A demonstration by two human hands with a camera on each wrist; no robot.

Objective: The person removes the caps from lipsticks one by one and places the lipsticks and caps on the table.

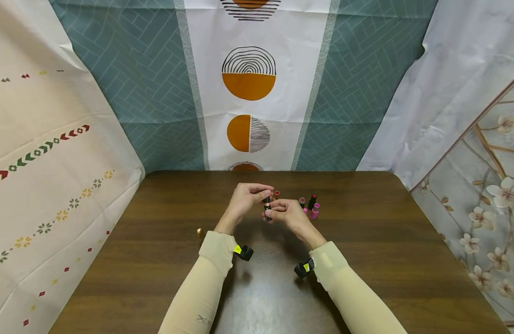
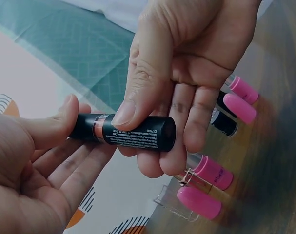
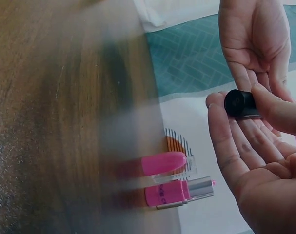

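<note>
A black lipstick tube (image 1: 267, 205) with a rose-coloured band round its middle is held between both hands above the table. My left hand (image 1: 247, 199) pinches one black end from above; in the left wrist view those left-hand fingers (image 2: 65, 124) curl about it. My right hand (image 1: 288, 215) pinches the other end, which carries small white print (image 2: 143, 132). In the right wrist view the flat black end of the tube (image 3: 235, 103) faces the camera beside the right thumb (image 3: 274, 109). The two hands almost meet around the tube.
Right of the hands stand several lipsticks and caps: a pink lipstick (image 1: 315, 211), a black tube (image 1: 312, 202) and a pink cap (image 3: 162, 164). A copper-coloured tube (image 1: 276, 195) stands just behind the hands. A gold item (image 1: 200, 233) sits by the left forearm on the brown table (image 1: 156, 260).
</note>
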